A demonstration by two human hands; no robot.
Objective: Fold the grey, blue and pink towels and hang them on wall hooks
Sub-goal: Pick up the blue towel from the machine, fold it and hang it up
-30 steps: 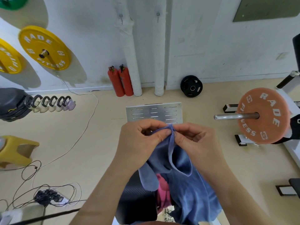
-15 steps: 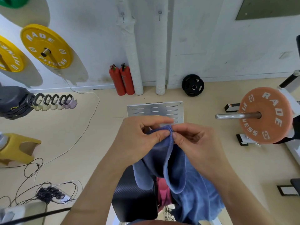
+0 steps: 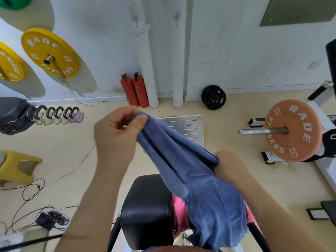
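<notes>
I hold a blue towel [image 3: 183,166] stretched between both hands above a black padded bench [image 3: 147,211]. My left hand [image 3: 118,135] pinches one corner of it at the upper left. My right hand [image 3: 231,166] grips the towel's edge lower to the right, and the rest of the cloth hangs down over the bench. A pink towel [image 3: 179,213] lies on the bench, mostly covered by the blue one. Two small wall hooks [image 3: 136,20] [image 3: 176,18] sit high on the white wall ahead. No grey towel is visible.
Two red extinguishers [image 3: 135,90] and white wrapped pipes [image 3: 148,66] stand at the wall. A metal slotted plate [image 3: 189,124] lies on the floor ahead. An orange barbell plate [image 3: 292,130] is at the right, cables [image 3: 47,217] and a yellow stool [image 3: 16,166] at the left.
My hands were pinching the towel's edge together in the middle. They have drawn apart, the left going up-left and the right down-right, spreading the blue towel between them.
</notes>
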